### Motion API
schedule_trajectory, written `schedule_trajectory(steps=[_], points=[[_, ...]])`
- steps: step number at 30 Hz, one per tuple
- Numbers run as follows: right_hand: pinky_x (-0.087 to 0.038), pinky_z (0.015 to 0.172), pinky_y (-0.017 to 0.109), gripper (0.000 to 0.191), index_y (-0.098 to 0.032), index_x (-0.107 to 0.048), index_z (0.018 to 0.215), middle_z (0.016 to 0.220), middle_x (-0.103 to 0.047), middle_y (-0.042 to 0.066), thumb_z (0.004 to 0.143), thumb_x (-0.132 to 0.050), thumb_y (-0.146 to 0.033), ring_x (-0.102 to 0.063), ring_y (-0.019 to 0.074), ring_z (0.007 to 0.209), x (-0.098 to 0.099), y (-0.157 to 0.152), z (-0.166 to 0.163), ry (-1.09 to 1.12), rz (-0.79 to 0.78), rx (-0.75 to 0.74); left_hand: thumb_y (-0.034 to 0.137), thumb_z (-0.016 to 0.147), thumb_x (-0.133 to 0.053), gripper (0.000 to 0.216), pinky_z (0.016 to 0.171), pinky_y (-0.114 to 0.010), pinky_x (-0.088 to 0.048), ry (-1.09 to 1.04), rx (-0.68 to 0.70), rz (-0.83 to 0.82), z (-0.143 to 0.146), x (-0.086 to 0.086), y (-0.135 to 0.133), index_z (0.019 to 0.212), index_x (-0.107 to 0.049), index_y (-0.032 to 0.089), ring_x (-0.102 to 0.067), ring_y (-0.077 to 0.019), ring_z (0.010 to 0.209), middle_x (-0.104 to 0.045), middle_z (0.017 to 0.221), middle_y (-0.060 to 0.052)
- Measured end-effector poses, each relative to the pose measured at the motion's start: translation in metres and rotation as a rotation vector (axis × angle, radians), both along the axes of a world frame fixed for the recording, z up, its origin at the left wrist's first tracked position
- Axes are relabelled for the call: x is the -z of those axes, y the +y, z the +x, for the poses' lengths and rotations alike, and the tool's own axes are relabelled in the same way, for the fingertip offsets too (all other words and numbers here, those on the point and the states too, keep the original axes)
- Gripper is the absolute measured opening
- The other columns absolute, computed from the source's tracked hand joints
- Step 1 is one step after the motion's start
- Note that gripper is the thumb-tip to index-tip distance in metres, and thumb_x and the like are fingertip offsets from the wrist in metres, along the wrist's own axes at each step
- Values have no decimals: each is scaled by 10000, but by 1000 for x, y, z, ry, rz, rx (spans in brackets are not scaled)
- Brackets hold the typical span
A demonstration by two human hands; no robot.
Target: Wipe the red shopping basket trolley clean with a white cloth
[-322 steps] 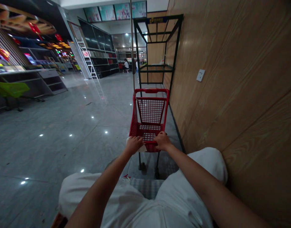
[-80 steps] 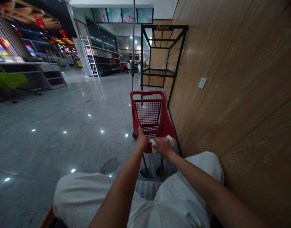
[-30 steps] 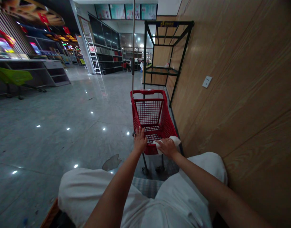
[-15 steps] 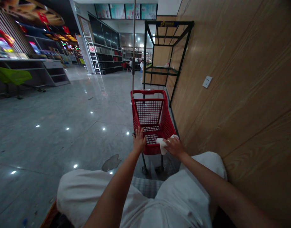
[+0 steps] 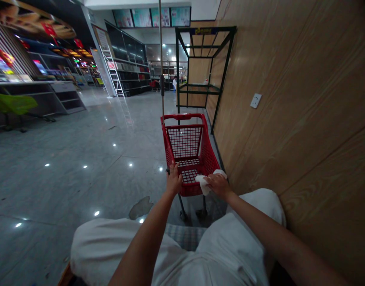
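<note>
A red plastic shopping cart [image 5: 185, 140] with grid walls stands on the floor between my knees and the frame ahead. At its near left corner, my left hand [image 5: 174, 180] holds the rim, fingers over the edge and thumb toward the inside. My right hand [image 5: 218, 184] is closed on a white cloth [image 5: 203, 183], pressed against the near right corner of the rim. Part of the cloth sticks out on both sides of that hand. A thin upright pole [image 5: 162, 59] rises from the cart's far left corner.
A wood-panelled wall [image 5: 289, 139] with a socket [image 5: 255, 100] runs close on the right. Beyond the cart stands a dark metal frame [image 5: 221, 93]. Left are a counter [image 5: 66, 97] and a green cart [image 5: 14, 104]; a ladder [image 5: 115, 75] leans by shelves further back.
The view has shifted slightly, so the background sits a little further left and lower. My right hand stays on the cloth at the rim; my left hand's fingers look closer together.
</note>
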State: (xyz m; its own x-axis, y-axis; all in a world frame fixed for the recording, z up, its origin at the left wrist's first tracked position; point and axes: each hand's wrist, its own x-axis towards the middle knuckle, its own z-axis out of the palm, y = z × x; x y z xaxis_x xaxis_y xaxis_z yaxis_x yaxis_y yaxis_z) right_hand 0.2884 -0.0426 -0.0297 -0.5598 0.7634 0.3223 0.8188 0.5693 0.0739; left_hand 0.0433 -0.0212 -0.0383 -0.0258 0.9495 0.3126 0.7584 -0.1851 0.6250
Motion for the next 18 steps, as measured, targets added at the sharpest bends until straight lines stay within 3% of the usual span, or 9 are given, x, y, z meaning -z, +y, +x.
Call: schedule_trajectory(steps=[3,7,9,11,13,16,18], points=[[-291,905,371,292,-243,-569,1165,1065,-620,72,887,-518,-312,-512,222,976,3,-7,-12,75,38,78,172,845,-357,623,1131,-525,-165,-51,-5,13,7,3,0,1445,-207,242,-183,-209,1409,-167,1545,-58],[-282,909,408,344,-275,-526,1219,1075,-612,70,891,-510,-375,-511,229,968,10,-16,-76,125,66,81,158,831,-378,622,1134,-512,-167,-54,-26,13,11,1,1,1431,-240,241,-189,-213,1407,-146,1550,-55],[-301,883,400,363,-271,-501,1247,1069,-610,74,899,-495,-374,-515,224,951,12,-15,-93,115,74,55,156,827,-379,619,1131,-517,-173,-39,-22,-3,9,-2,1,1426,-250,246,-192,-218,1406,-145,1550,-52],[-323,854,373,341,-257,-509,1235,1042,-617,69,907,-484,-346,-523,211,931,11,-9,-85,75,58,-8,166,828,-376,616,1125,-533,-175,-25,-2,-19,5,-3,2,1425,-251,250,-196,-224,1405,-137,1551,-48],[-326,872,360,296,-248,-541,1190,1008,-631,54,905,-488,-305,-530,197,923,9,-1,-57,37,35,-64,173,823,-378,623,1124,-538,-173,-23,16,-22,1,-3,3,1427,-245,255,-195,-226,1405,-123,1554,-42],[-242,1001,412,261,-253,-574,1138,1013,-643,35,888,-504,-263,-528,198,960,6,8,-6,47,48,-25,163,813,-379,643,1134,-500,-186,-50,21,-11,3,0,5,1432,-232,255,-186,-213,1408,-108,1557,-36],[-178,1044,449,259,-254,-583,1128,1051,-640,35,882,-503,-255,-519,205,992,5,7,9,77,68,26,151,807,-377,653,1141,-465,-194,-82,18,1,8,2,6,1434,-225,251,-165,-198,1413,-94,1559,-31]])
